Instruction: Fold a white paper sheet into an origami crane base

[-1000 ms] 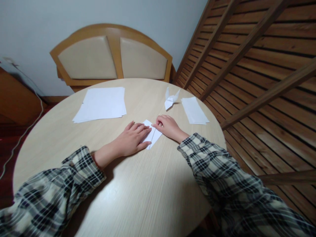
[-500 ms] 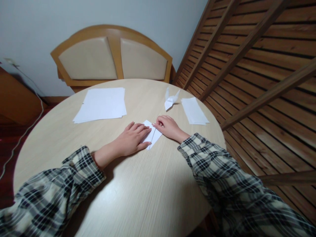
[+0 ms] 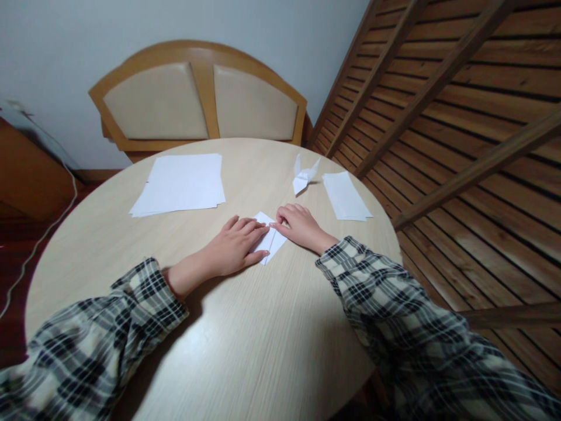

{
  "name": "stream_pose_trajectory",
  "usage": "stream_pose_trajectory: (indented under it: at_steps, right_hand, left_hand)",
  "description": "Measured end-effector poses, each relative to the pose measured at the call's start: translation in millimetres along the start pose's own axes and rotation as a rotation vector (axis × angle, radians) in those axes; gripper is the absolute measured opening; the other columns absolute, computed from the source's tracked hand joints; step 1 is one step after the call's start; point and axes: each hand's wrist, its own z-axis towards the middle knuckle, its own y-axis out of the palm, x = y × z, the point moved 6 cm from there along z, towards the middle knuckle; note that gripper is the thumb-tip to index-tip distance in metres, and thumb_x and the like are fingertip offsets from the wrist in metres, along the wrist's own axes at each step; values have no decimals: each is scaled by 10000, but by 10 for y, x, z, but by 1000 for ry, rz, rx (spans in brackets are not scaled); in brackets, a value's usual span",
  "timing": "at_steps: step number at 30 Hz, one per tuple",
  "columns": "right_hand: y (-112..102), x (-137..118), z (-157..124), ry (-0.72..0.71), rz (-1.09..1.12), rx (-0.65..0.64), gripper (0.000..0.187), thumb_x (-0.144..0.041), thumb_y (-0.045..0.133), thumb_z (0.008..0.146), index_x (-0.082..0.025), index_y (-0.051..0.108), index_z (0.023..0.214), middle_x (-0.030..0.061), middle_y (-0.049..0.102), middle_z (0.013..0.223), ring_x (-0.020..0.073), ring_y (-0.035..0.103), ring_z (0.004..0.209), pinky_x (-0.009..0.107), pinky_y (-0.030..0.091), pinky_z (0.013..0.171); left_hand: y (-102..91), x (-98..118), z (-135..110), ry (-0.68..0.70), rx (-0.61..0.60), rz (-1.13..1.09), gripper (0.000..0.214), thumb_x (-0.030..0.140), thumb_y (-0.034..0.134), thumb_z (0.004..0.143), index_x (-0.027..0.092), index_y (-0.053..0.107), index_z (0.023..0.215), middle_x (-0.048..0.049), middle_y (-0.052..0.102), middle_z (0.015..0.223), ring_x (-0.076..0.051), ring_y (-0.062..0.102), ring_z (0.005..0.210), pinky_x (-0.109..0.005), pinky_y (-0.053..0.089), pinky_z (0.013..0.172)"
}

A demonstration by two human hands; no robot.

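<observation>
A small folded white paper (image 3: 272, 241) lies on the round light-wood table (image 3: 245, 327) in front of me. My left hand (image 3: 234, 247) rests flat on the paper's left part, fingers stretched out and together, and hides much of it. My right hand (image 3: 299, 225) sits at the paper's right edge with its fingers curled, and a fingertip presses on the paper's upper corner. Both arms wear plaid sleeves.
A stack of white sheets (image 3: 182, 183) lies at the table's far left. A folded paper figure (image 3: 304, 176) stands at the far right, next to a smaller pile of paper (image 3: 345, 196). A padded wooden chair back (image 3: 199, 99) rises behind the table. Slatted wood panels (image 3: 460, 117) stand to the right.
</observation>
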Motion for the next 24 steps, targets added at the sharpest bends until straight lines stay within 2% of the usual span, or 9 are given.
stream_pose_trajectory:
  at_steps: [6, 11, 24]
  right_hand:
    - [-4, -58, -24, 4, -82, -4, 213, -400, 517, 942, -213, 565, 853, 52, 621, 925, 225, 509, 918, 335, 311, 776]
    - [1, -17, -35, 54, 10, -28, 248, -416, 475, 958, -210, 551, 844, 44, 614, 931, 206, 511, 897, 323, 327, 786]
    - [-13, -45, -90, 39, -22, 3, 245, -441, 510, 933, -211, 546, 855, 48, 598, 948, 225, 502, 937, 334, 318, 800]
  left_hand:
    - [11, -5, -6, 1, 1, -10, 574, 516, 379, 974, 122, 449, 1386, -145, 544, 1336, -300, 436, 1260, -498, 262, 1094]
    - [20, -16, -13, -9, 4, -14, 563, 518, 379, 974, 139, 447, 1385, -141, 538, 1345, -303, 431, 1270, -526, 242, 1104]
    - [1, 13, -14, -28, 18, -41, 561, 507, 410, 966, 135, 434, 1385, -148, 537, 1343, -307, 441, 1261, -534, 249, 1105]
